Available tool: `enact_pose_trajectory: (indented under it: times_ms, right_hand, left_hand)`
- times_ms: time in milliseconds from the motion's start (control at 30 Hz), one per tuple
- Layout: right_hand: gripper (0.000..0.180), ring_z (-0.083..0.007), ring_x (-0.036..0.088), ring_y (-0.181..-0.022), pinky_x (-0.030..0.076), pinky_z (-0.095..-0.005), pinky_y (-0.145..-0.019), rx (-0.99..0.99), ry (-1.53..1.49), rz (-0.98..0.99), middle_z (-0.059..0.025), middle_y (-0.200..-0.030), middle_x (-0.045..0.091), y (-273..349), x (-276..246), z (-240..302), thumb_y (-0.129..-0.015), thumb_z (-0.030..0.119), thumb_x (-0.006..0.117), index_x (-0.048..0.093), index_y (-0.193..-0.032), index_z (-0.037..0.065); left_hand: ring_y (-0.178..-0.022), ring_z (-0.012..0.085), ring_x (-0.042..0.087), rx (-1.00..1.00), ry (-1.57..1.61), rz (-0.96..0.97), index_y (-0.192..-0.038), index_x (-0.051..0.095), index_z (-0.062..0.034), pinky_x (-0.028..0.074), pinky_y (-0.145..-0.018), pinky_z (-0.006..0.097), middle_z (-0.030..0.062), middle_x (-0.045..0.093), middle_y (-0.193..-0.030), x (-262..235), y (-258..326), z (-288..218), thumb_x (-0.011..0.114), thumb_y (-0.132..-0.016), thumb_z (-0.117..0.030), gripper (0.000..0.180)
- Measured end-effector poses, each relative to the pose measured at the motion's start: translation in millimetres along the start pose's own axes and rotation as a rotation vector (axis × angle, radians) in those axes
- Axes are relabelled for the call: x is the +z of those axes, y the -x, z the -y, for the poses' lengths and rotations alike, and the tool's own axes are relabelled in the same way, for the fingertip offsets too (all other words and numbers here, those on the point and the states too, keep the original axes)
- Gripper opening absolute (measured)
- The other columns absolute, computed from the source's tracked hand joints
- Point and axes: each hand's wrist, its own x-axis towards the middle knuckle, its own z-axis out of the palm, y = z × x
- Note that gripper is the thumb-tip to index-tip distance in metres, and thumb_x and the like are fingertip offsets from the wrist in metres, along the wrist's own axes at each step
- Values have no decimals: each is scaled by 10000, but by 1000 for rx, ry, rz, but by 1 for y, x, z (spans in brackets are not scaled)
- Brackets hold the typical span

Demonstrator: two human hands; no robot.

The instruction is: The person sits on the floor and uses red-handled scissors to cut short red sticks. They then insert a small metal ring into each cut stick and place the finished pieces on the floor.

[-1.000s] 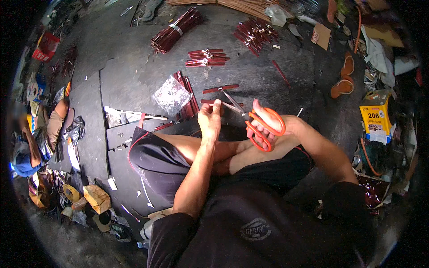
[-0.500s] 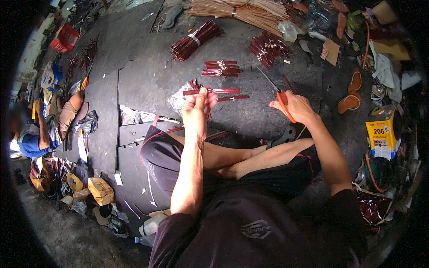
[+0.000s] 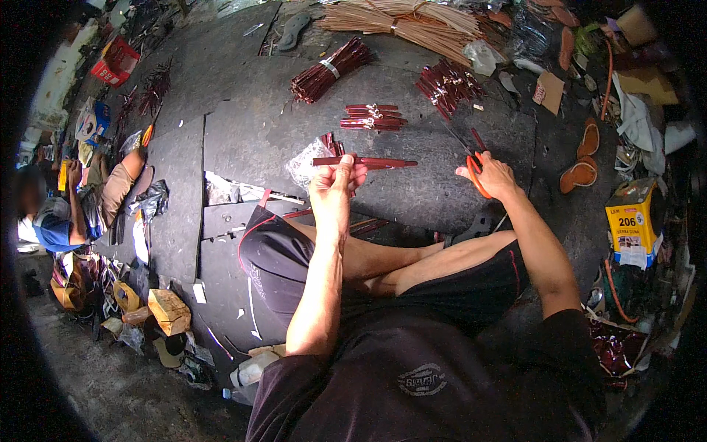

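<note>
Between the thumb and fingers of my left hand (image 3: 331,193) is a glossy dark red strip (image 3: 322,162), held crosswise over the dark work surface. It lines up with another red strip to its right, and I cannot tell whether they touch. Orange-handled scissors (image 3: 476,179) sit in my right hand (image 3: 497,180), their blades pointing away to the upper left. A short red strip (image 3: 478,138) shows beside that hand; whether the fingers hold it is unclear. Clear plastic (image 3: 300,165) and more red strips (image 3: 331,141) lie just beyond my left hand.
Farther off lie a small stack of red strips (image 3: 374,117), a tied bundle (image 3: 331,70) and a loose pile (image 3: 449,85). Brown sandals (image 3: 579,174) and a yellow can (image 3: 631,221) are at right. Another person (image 3: 55,221) sits at far left.
My left hand has come slightly nearer to me, and its strip now overlaps the strip behind it in view. The right hand with the scissors has hardly moved.
</note>
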Motion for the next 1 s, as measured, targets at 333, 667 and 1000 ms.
enact_pose_trajectory:
  times_ms: [333, 667, 1000]
  right_hand:
    - [922, -287, 655, -747, 529, -391, -708, 48, -389, 210, -169, -785, 639, 8, -1, -2, -778, 822, 503, 554, -1112, -35]
    - [952, -197, 597, -538, 505, -331, -524, 74, -1059, 812, -81, -630, 559, 83, 2, 59, -812, 875, 257, 596, -904, -10]
    - [635, -349, 616, -1093, 499, -459, -898, -189, 259, -164, -230, -1142, 626, 4, 14, 27, -835, 464, 696, 545, -1221, -17]
  left_hand:
    - [-743, 116, 637, -96, -109, 71, -992, 672, 8, 542, -741, 265, 73, 694, -876, 0, -12, 32, 680, -929, -215, 232]
    - [-706, 136, 657, -177, -443, -31, -933, 680, 30, 520, -677, 283, 80, 712, -830, 20, -20, 124, 739, -861, -196, 245]
    - [-740, 118, 616, -40, -257, 71, -978, 662, -17, 483, -702, 270, 39, 677, -857, -6, -27, 46, 711, -897, -281, 280]
